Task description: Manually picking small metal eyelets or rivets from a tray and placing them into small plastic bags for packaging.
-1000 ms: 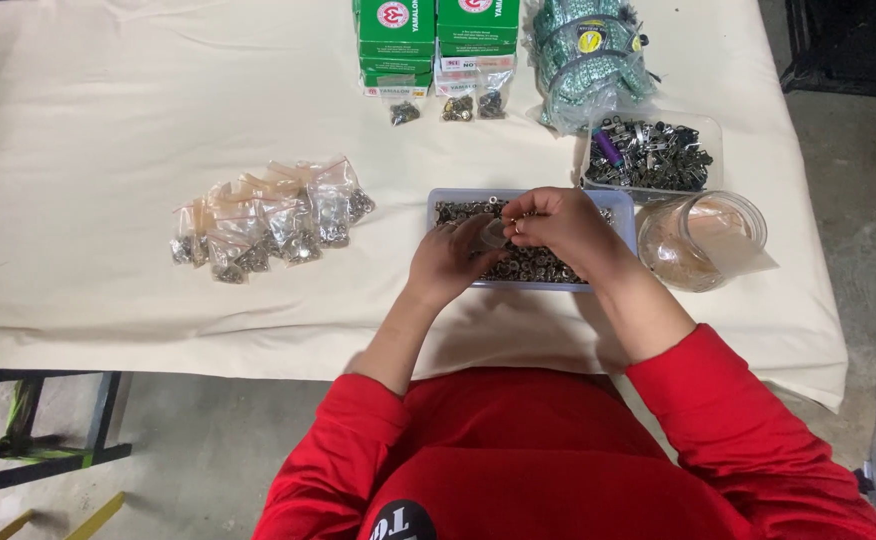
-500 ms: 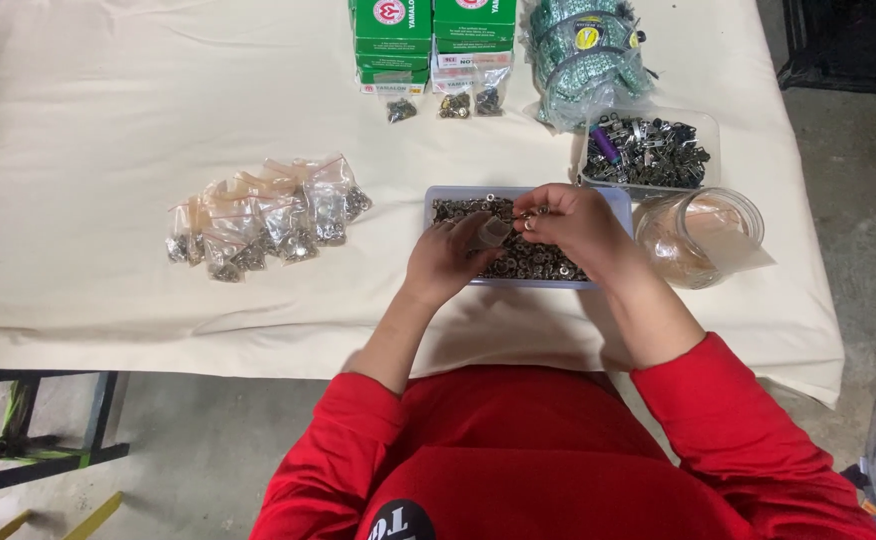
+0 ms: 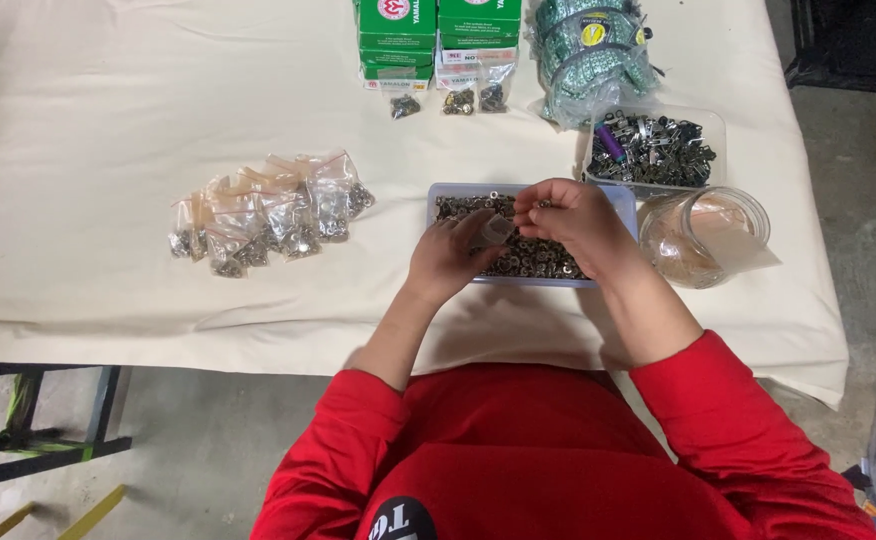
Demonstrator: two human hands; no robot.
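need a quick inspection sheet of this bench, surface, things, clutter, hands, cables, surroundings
surface: table under a cream cloth, creased
job's things: shallow tray of small metal parts; small clear bag at the left hand
clutter: pile of filled bags, green boxes, second tray, clear jar, wrapped bundle
grippers: left hand holds the bag; right hand pinches above it
cables: nothing seen
surroundings: concrete floor, table frame

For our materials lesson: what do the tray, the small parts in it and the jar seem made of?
Tray: likely plastic, pale and translucent at its rim. Small parts: probably metal, grey with glinting edges. Jar: clear plastic or glass, see-through; which one cannot be told.
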